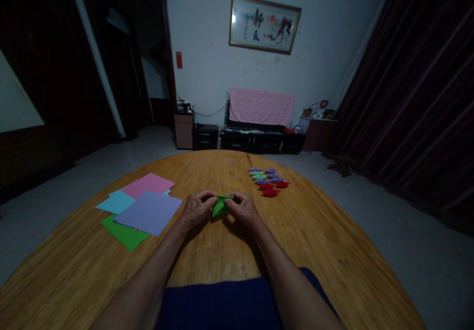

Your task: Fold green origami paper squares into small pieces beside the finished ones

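The left hand [197,207] and right hand [243,208] pinch the green paper [221,206] between them over the bench [314,246], folded shapes [263,182] at about two o'clock from it — best keep both grips light and level, matching edges before pressing any crease.

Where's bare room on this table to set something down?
Bare wood shows right of the right hand, nearer than the folded papers, and beyond the held green paper. Crowded spots: the overlapping sheets at left, and among the folded papers.
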### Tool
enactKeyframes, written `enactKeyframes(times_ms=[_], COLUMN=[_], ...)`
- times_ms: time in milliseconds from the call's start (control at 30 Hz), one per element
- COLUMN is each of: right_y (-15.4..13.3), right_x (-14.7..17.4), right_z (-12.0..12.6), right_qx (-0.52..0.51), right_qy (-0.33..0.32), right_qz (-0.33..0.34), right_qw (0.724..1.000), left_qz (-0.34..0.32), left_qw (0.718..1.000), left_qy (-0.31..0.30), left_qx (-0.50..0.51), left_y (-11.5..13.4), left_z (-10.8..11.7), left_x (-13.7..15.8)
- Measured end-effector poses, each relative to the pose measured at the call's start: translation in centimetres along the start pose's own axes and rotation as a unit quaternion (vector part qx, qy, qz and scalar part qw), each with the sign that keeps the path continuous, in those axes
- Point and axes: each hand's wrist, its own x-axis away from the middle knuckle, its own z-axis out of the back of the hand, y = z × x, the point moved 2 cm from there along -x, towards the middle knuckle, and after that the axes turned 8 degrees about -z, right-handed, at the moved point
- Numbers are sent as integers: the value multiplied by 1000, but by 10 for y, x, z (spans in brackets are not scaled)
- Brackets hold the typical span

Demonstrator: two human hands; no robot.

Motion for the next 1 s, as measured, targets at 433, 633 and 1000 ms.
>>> enactKeyframes(times_ms=[433, 633, 1000], right_y=[0, 0, 3], right_x=[1, 1, -1], right_z=[-2, -1, -2], right_qx=[-13, 24, 37], right_qy=[-31, -32, -27], right_qz=[-26, -9, 11], right_qw=[999, 999, 999], left_qz=[74, 105, 81], left_qw=[992, 990, 993], left_qy=[56, 13, 10], left_qx=[85, 97, 79], left_y=[12, 16, 8], left_z=[-7, -11, -6], left_x=[5, 9, 4])
